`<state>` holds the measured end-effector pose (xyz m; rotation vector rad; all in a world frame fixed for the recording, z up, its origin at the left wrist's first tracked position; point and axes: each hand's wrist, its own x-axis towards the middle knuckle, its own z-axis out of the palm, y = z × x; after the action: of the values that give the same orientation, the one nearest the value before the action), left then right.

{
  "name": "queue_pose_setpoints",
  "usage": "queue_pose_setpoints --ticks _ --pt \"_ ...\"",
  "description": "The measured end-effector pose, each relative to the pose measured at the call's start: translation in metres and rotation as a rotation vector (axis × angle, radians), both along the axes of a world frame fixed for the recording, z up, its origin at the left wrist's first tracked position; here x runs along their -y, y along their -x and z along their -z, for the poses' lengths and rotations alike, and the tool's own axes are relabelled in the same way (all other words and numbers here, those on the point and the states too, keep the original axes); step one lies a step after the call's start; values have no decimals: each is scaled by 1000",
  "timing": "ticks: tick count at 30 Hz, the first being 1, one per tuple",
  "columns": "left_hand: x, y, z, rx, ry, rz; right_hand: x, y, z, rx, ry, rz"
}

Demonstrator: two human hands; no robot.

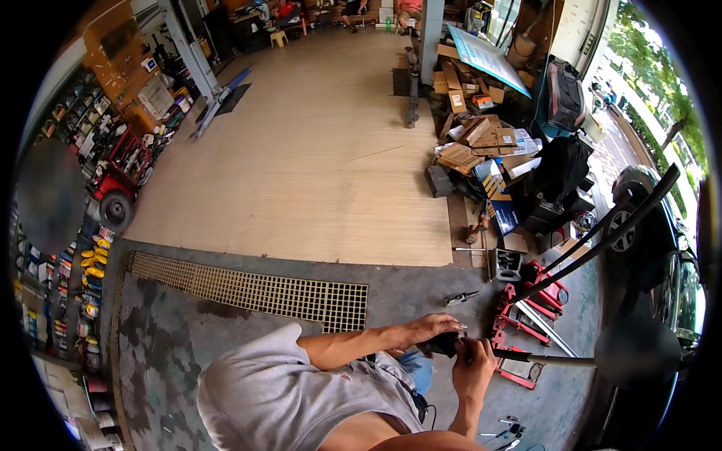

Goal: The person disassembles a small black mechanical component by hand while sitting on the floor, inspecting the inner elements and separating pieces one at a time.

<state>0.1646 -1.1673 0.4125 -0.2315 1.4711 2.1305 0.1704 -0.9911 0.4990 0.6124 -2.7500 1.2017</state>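
My left hand (435,328) reaches across from the left, its fingers curled over the top of a black object (441,345) whose kind I cannot make out. Close beside it, my right hand (474,362) is closed, fingertips pressed together at the object's right end. A rod (556,361), black near my right hand and grey farther out, runs to the right from there; whether it joins the black object is hidden by my fingers. A blurred patch covers the rod's far end.
Red floor jacks (519,319) with long black handles stand right of my hands. A metal tool (462,298) lies on the floor ahead, small tools (511,428) at lower right. A floor grate (278,289) stretches left. Cardboard boxes (481,143) pile up beyond; a dark car (662,301) stands far right.
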Motion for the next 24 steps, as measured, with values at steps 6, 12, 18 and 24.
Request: queue_pose_setpoints --ticks 6,12,18,24 --pt "33 -41 4 -129 89 -179 31 -23 0 -30 -51 -131" --pt "64 -60 -20 -384 569 -423 53 -20 -7 -27 -13 -247" --pt "80 -94 -10 -178 202 -597 72 -31 -3 -114 36 -373" --pt "57 -118 -7 -57 -99 -735 62 -31 -7 -66 46 -462"
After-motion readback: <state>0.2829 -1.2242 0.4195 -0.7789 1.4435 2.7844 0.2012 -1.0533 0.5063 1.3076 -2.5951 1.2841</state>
